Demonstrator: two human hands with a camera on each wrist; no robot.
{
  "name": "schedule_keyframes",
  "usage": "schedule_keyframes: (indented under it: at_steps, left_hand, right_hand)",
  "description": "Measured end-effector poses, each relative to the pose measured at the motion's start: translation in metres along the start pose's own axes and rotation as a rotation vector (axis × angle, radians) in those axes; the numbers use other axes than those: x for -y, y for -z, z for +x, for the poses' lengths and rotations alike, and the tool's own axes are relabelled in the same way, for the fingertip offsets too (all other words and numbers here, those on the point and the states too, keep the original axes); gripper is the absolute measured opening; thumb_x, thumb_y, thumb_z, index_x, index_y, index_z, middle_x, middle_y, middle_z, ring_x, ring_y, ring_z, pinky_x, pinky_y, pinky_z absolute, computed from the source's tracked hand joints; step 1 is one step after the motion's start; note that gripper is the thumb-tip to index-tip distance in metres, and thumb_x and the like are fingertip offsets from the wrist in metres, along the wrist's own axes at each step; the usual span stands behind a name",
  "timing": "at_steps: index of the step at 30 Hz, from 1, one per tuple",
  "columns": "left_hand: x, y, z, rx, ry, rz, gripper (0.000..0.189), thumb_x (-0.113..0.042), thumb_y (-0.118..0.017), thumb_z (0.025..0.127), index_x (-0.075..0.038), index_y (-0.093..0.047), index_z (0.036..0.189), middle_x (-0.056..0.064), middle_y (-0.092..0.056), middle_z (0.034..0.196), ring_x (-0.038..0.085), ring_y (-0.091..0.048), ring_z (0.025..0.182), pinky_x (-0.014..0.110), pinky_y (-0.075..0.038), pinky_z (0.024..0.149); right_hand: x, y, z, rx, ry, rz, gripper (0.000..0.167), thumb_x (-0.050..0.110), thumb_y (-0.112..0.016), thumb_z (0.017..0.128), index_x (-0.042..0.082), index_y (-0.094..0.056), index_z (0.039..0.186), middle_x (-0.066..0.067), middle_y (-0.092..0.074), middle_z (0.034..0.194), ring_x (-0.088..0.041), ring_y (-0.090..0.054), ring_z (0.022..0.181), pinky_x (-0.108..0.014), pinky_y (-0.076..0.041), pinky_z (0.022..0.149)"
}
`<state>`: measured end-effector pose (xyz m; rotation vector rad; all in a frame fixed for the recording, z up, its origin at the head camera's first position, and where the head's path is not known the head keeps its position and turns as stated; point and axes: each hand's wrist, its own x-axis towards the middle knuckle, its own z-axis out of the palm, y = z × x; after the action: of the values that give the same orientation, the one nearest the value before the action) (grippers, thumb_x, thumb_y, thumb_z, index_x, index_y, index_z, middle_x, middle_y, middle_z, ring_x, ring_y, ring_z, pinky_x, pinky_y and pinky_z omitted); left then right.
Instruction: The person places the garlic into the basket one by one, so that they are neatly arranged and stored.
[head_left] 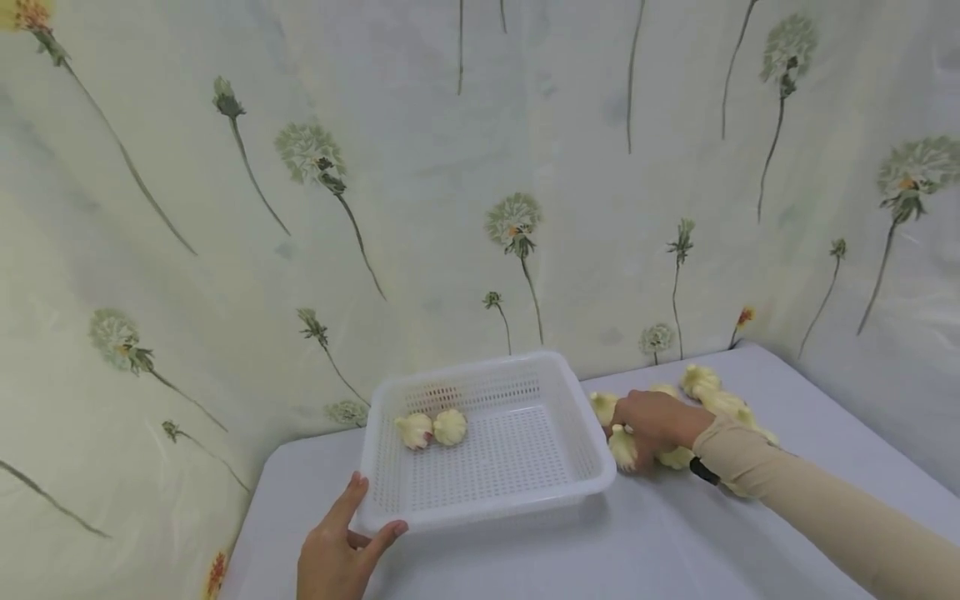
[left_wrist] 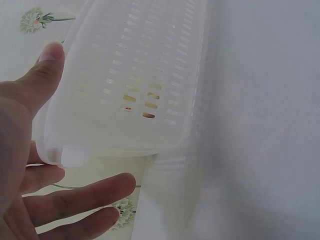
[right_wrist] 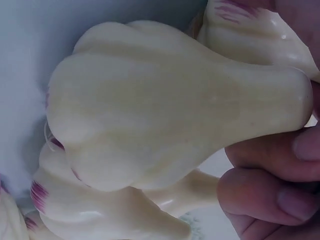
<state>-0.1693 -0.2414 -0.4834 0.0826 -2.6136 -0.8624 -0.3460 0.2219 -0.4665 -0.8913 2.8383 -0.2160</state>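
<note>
My left hand (head_left: 337, 542) holds the near left corner of a white plastic basket (head_left: 517, 508), its thumb on the rim. In the left wrist view, the thumb (left_wrist: 47, 65) lies along the basket's rim while two fingers stretch out below. Two garlic bulbs (head_left: 450, 427) sit side by side at the basket's left. Beyond its right side, my right hand (head_left: 656, 421) reaches down among loose garlic bulbs, its curled fingers round a garlic bulb (head_left: 623, 448). In the right wrist view, another pale bulb (right_wrist: 150, 105) fills the foreground and partly hides the fingers' hold.
More garlic bulbs (head_left: 701, 382) lie in a loose group around the right hand and forearm. The white-covered table (head_left: 525, 567) ends at the back against a hanging curtain (head_left: 420, 208) printed with dandelions.
</note>
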Motion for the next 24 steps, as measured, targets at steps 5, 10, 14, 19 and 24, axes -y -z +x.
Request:
schedule_keyframes:
  at_steps: [5,10,14,19,24]
  left_hand:
    - [-0.001,0.001,0.001,0.001,-0.003,-0.002,0.087,-0.048,-0.091,0.078,-0.005,-0.061,0.148,0.015,-0.059,0.153,0.003,-0.069,0.059,0.02,-0.05,0.054]
    - [0.001,0.001,0.0,0.004,-0.005,-0.007,0.087,-0.048,-0.092,0.078,-0.005,-0.062,0.147,0.015,-0.059,0.153,0.003,-0.07,0.06,0.021,-0.05,0.054]
    - [0.002,0.0,0.0,-0.003,-0.014,-0.001,0.087,-0.049,-0.092,0.078,-0.005,-0.063,0.146,0.015,-0.061,0.152,0.003,-0.07,0.06,0.021,-0.051,0.055]
    - [0.002,-0.001,0.001,0.0,-0.006,0.013,0.088,-0.05,-0.091,0.077,-0.005,-0.062,0.147,0.015,-0.06,0.152,0.004,-0.07,0.06,0.02,-0.051,0.055]
    - [0.003,-0.002,0.001,-0.005,-0.008,0.016,0.088,-0.05,-0.092,0.077,-0.006,-0.062,0.147,0.014,-0.06,0.152,0.003,-0.069,0.06,0.021,-0.051,0.056]
  right_hand:
    - [-0.005,-0.001,0.002,0.0,0.031,-0.015,0.04,0.023,-0.098,0.055,0.034,-0.073,0.086,0.016,-0.058,0.076,-0.011,-0.045,0.071,-0.031,-0.044,0.062]
    - [-0.003,0.002,0.001,-0.003,0.072,-0.056,0.041,0.032,-0.1,0.056,0.033,-0.077,0.091,0.018,-0.061,0.081,-0.009,-0.048,0.074,-0.032,-0.046,0.064]
    - [0.001,0.013,-0.003,-0.032,0.121,-0.084,0.044,0.037,-0.1,0.058,0.033,-0.081,0.097,0.019,-0.062,0.079,-0.008,-0.05,0.073,-0.032,-0.045,0.062]
    - [0.006,0.032,-0.005,-0.054,0.134,-0.074,0.046,0.03,-0.1,0.058,0.033,-0.083,0.1,0.02,-0.068,0.085,-0.007,-0.052,0.072,-0.031,-0.047,0.061]
    - [0.011,0.053,-0.003,-0.053,0.117,-0.066,0.051,0.014,-0.093,0.057,0.028,-0.083,0.105,0.017,-0.073,0.089,-0.007,-0.052,0.07,-0.028,-0.046,0.059]
